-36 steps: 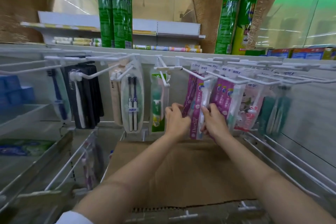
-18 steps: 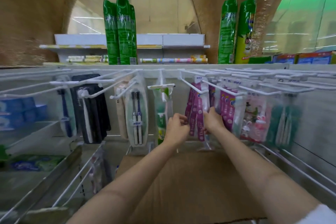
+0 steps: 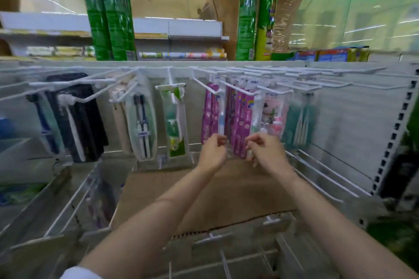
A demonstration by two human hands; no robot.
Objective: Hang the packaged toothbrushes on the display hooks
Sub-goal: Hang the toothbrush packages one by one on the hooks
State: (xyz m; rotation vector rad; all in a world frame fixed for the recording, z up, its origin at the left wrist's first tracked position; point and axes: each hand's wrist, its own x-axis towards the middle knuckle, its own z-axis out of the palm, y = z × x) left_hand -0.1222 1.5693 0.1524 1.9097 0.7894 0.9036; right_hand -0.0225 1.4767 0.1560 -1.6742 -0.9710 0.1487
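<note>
Purple packaged toothbrushes [image 3: 242, 120] hang in a row from white wire display hooks [image 3: 238, 89] at the middle of the rack. A further purple pack [image 3: 210, 115] with a light blue brush hangs on the hook just left of them. My left hand [image 3: 212, 152] pinches the lower edge of that left pack. My right hand [image 3: 266, 150], fingers curled, holds the bottom of the purple packs to the right. Both hands are at the packs' lower ends, close together.
Black [image 3: 79, 115], white twin-brush [image 3: 141, 120], green [image 3: 174, 120], pink [image 3: 273, 115] and teal [image 3: 299, 120] packs hang on neighbouring hooks. A cardboard sheet [image 3: 204, 192] lies below my arms. Bare wire hooks [image 3: 328, 176] jut out low on the right. Tall green bags [image 3: 108, 13] stand on top.
Both hands have slid down from the middle of the purple packs to their bottom edges. The packs now hang straighter on the hooks, and the view has tilted.
</note>
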